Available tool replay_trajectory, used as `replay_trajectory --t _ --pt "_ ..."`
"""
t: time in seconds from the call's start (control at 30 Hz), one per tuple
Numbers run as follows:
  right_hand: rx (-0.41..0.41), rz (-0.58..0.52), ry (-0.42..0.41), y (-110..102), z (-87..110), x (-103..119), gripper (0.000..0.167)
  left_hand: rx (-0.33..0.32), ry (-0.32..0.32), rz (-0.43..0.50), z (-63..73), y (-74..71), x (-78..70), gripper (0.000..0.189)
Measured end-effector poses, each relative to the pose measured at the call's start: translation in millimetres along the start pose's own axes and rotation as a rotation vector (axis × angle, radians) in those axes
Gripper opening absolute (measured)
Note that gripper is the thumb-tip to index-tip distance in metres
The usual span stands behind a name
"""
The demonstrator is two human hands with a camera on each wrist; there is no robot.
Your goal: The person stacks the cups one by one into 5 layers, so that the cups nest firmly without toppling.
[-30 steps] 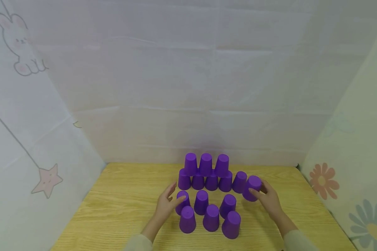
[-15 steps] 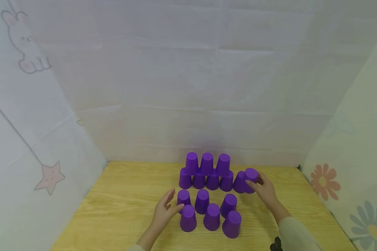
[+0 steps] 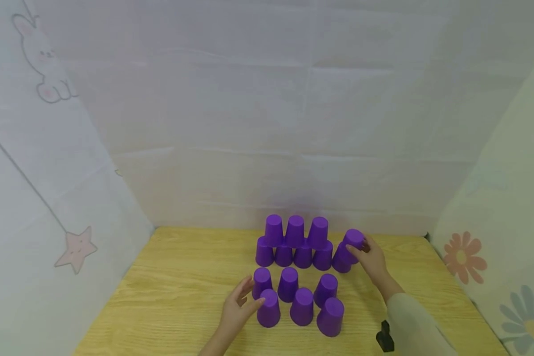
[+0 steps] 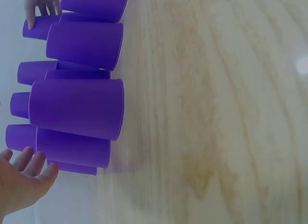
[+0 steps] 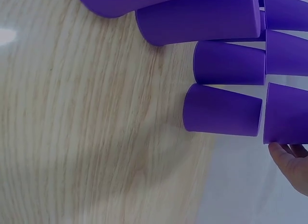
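My right hand [image 3: 374,259] pinches an upside-down purple cup [image 3: 353,238] between thumb and fingers. In the right wrist view this held cup [image 5: 288,113] is just above the end cup [image 5: 224,111] of the back row, with a narrow gap between them. The rest of that row [image 3: 283,255] carries three upside-down cups [image 3: 295,231] as a second level. At the front left, my left hand [image 3: 236,309] is beside two loose cups, its fingers loosely spread; its thumb tip overlaps the nearer cup [image 3: 268,309], and contact is unclear. Its relaxed fingers also show in the left wrist view.
More upside-down cups stand in front of the stack, among them a middle cup [image 3: 301,307] and a right one [image 3: 331,317]. A small black object [image 3: 384,337] is by the right sleeve. Printed cloth [image 3: 302,123] encloses the wooden table [image 3: 182,277] behind and at the sides.
My right hand has lifted its cup up and slightly left, from beside the back row's end cup to above it. The left hand has shifted slightly toward the near edge.
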State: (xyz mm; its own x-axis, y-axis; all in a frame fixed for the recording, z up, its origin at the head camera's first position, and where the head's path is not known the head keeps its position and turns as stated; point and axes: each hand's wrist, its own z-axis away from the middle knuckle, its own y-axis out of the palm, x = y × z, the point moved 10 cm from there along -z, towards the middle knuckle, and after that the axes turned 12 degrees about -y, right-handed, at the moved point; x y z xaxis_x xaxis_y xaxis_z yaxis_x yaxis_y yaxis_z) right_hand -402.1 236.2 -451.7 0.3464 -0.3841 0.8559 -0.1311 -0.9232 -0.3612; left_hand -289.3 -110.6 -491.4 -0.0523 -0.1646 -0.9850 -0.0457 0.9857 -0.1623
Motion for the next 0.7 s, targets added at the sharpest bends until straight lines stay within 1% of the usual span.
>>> replay_trajectory --t 0.13,0.33,0.47,0.7 --pt "0.012 -0.019 0.03 6 -5.5 -2 0.06 0.006 -0.005 0.031 3.4 3.3 4.3 0.061" --pt "0.014 -0.03 0.06 10 -12.0 -2 0.062 0.033 -0.03 0.04 6.7 10.6 9.1 0.062" --pt "0.008 -0.036 0.064 12 -16.6 -1 0.06 0.06 -0.044 0.028 8.4 16.7 11.4 0.063" --pt "0.011 -0.059 0.069 16 -22.3 -2 0.059 0.081 -0.032 -0.021 9.3 27.1 12.5 0.064"
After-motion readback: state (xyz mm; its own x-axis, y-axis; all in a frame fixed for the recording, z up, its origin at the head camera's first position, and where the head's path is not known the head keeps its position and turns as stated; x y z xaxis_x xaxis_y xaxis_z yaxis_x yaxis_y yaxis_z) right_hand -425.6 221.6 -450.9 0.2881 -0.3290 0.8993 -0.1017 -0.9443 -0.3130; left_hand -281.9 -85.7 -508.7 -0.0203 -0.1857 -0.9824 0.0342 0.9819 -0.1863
